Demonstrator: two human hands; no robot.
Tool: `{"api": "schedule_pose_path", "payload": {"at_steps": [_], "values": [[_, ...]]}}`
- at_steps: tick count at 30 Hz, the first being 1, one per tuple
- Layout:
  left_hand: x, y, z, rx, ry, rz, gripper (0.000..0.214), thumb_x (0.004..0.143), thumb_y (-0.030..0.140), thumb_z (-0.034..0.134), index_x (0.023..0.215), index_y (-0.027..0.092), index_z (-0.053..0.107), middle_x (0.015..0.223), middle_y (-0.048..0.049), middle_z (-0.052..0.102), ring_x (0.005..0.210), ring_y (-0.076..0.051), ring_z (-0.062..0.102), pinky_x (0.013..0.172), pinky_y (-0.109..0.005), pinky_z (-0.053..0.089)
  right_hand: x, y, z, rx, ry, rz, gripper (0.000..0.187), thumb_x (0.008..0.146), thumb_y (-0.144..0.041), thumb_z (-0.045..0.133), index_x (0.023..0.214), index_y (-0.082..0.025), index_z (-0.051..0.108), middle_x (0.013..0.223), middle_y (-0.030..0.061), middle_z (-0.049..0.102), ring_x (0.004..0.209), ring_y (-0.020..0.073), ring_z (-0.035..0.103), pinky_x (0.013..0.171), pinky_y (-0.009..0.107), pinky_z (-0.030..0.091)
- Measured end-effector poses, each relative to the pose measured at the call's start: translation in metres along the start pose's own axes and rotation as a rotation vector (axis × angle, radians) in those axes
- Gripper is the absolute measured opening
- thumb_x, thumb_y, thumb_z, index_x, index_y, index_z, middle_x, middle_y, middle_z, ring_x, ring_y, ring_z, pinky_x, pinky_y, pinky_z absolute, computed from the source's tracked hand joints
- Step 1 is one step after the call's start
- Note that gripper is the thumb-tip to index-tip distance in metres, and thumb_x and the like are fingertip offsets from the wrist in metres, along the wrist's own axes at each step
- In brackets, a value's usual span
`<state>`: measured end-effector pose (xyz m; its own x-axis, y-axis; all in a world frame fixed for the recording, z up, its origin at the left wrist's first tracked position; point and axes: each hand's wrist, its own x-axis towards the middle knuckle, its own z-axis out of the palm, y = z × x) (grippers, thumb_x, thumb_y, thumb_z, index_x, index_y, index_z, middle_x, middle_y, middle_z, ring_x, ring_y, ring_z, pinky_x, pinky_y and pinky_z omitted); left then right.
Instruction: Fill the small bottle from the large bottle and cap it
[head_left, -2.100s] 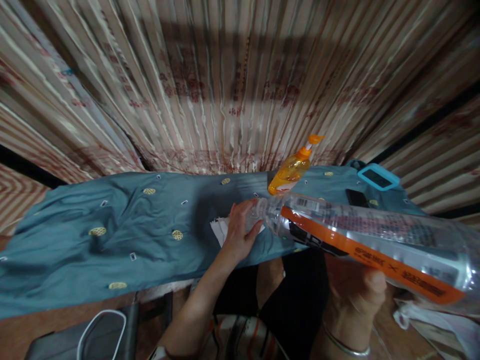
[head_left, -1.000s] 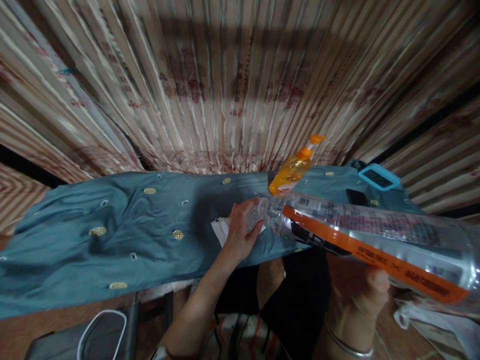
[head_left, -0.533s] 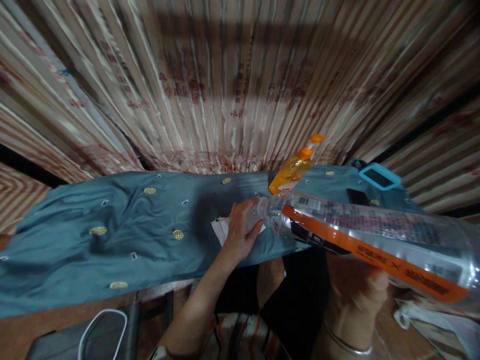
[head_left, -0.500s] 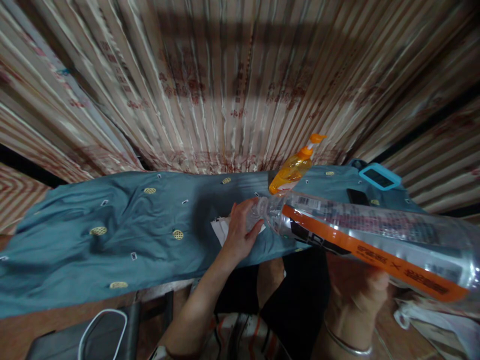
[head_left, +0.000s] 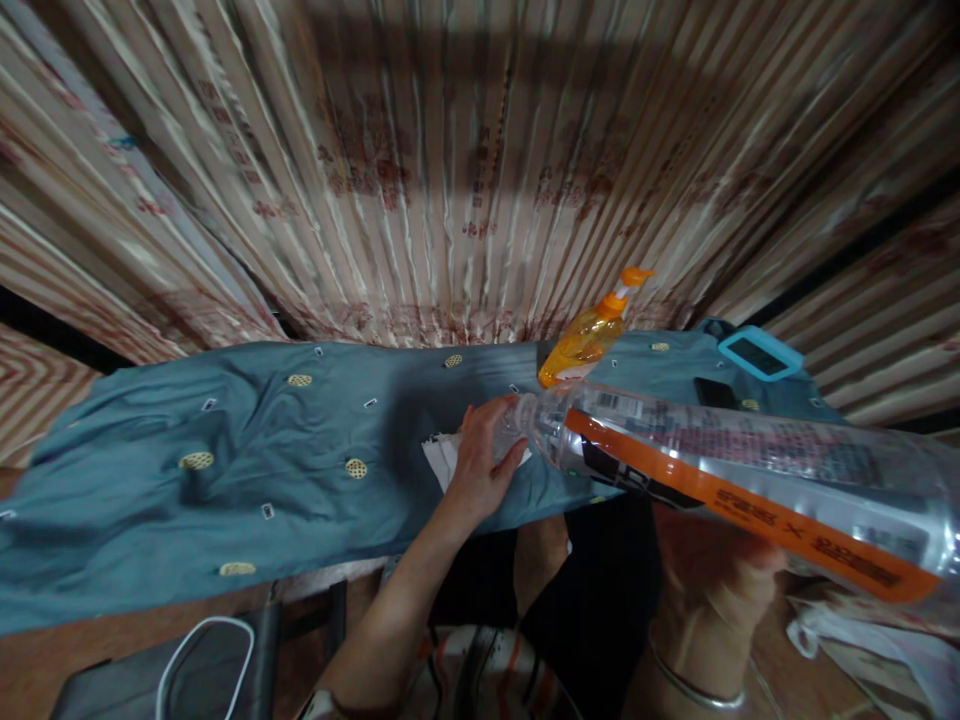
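My right hand (head_left: pixel 720 560) holds a large clear plastic bottle (head_left: pixel 757 490) with an orange and black label from below. The bottle lies nearly level, its neck pointing left and slightly raised in the picture. At the bottle's mouth, my left hand (head_left: pixel 484 450) is wrapped round a clear cup (head_left: pixel 510 428), partly covered by the fingers. Whether liquid is passing between them I cannot tell. Beneath the left hand, white paper (head_left: pixel 441 460) rests on the cloth.
A blue-green patterned cloth (head_left: pixel 300 480) covers the table. Behind the large bottle stands an orange pump bottle (head_left: pixel 581 345). Further right are a dark phone-like object (head_left: pixel 716 393) and a blue-framed device (head_left: pixel 761 353). Striped curtains (head_left: pixel 465 180) hang along the back.
The large bottle has shifted very slightly to the right in my right hand. My left hand and the cup look the same.
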<state>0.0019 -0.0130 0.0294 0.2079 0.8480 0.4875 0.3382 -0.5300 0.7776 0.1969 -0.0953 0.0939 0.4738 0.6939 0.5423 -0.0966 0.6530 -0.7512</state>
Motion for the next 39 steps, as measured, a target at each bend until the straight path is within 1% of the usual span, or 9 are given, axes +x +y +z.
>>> {"api": "schedule_pose_path", "payload": {"at_steps": [5,9,13,20,24,26,29,33,39], "values": [[0.000,-0.001,0.001,-0.011,0.010,0.017,0.046,0.100,0.043,0.058,0.140,0.023,0.048,0.140,-0.0150,0.064,0.132,-0.029,0.062,0.121,-0.061,0.038,-0.002,0.003,-0.005,-0.013,0.007,0.002,0.045,0.089,-0.055,0.069,0.115,-0.019,0.066,0.119,0.0078,0.068,0.106,0.0206,0.066,0.090,0.042,0.056],[0.000,-0.002,0.001,-0.009,0.004,-0.009,0.048,0.099,0.046,0.058,0.141,0.023,0.048,0.141,-0.0146,0.063,0.134,-0.029,0.060,0.121,-0.059,0.039,-0.004,0.004,-0.009,-0.018,0.023,0.003,0.046,0.088,-0.056,0.070,0.115,-0.019,0.066,0.118,0.0077,0.068,0.106,0.0209,0.066,0.090,0.042,0.056],[0.000,-0.002,0.001,-0.014,0.003,-0.013,0.048,0.099,0.045,0.059,0.141,0.023,0.048,0.140,-0.0141,0.064,0.132,-0.029,0.061,0.122,-0.060,0.038,-0.005,0.005,-0.011,-0.010,0.040,0.018,0.046,0.088,-0.056,0.069,0.115,-0.019,0.066,0.120,0.0079,0.068,0.107,0.0212,0.066,0.091,0.042,0.056],[0.000,-0.001,0.001,-0.023,0.011,-0.007,0.047,0.099,0.043,0.059,0.140,0.023,0.048,0.140,-0.0144,0.064,0.133,-0.029,0.061,0.121,-0.060,0.038,-0.006,0.004,-0.007,-0.006,0.045,0.016,0.045,0.090,-0.051,0.069,0.122,-0.019,0.064,0.124,0.0081,0.067,0.108,0.0212,0.065,0.094,0.044,0.055],[0.000,-0.001,0.001,-0.035,0.015,0.019,0.046,0.099,0.042,0.058,0.141,0.023,0.047,0.141,-0.0148,0.064,0.133,-0.030,0.061,0.122,-0.061,0.037,-0.004,0.002,-0.006,-0.016,0.017,0.020,0.043,0.089,-0.052,0.069,0.117,-0.018,0.066,0.124,0.0084,0.067,0.110,0.0221,0.065,0.095,0.045,0.055],[0.000,0.000,0.001,-0.024,0.009,0.010,0.046,0.100,0.042,0.058,0.140,0.023,0.046,0.141,-0.0150,0.064,0.133,-0.029,0.062,0.123,-0.061,0.036,-0.003,0.002,-0.006,-0.020,0.018,0.021,0.043,0.090,-0.051,0.069,0.118,-0.019,0.065,0.126,0.0086,0.066,0.112,0.0225,0.064,0.095,0.045,0.055],[-0.001,0.000,0.002,-0.021,0.015,0.010,0.046,0.100,0.043,0.057,0.140,0.023,0.046,0.140,-0.0151,0.064,0.133,-0.029,0.062,0.123,-0.061,0.035,-0.002,0.001,-0.006,-0.025,0.030,0.026,0.046,0.090,-0.051,0.069,0.124,-0.020,0.064,0.131,0.0091,0.064,0.116,0.0234,0.063,0.097,0.046,0.054],[-0.001,-0.001,0.002,-0.042,0.025,0.026,0.047,0.101,0.043,0.056,0.141,0.023,0.045,0.141,-0.0156,0.064,0.133,-0.030,0.062,0.124,-0.062,0.034,-0.002,0.000,-0.004,-0.036,0.059,0.030,0.050,0.089,-0.052,0.069,0.126,-0.020,0.063,0.133,0.0096,0.062,0.118,0.0243,0.062,0.099,0.047,0.053],[0.000,-0.001,0.002,-0.026,0.000,-0.022,0.048,0.098,0.043,0.061,0.139,0.023,0.047,0.140,-0.0146,0.065,0.134,-0.029,0.061,0.123,-0.060,0.035,-0.001,-0.003,0.001,-0.049,0.106,0.042,0.047,0.090,-0.049,0.070,0.126,-0.020,0.063,0.134,0.0093,0.063,0.119,0.0243,0.062,0.100,0.047,0.053]]}}
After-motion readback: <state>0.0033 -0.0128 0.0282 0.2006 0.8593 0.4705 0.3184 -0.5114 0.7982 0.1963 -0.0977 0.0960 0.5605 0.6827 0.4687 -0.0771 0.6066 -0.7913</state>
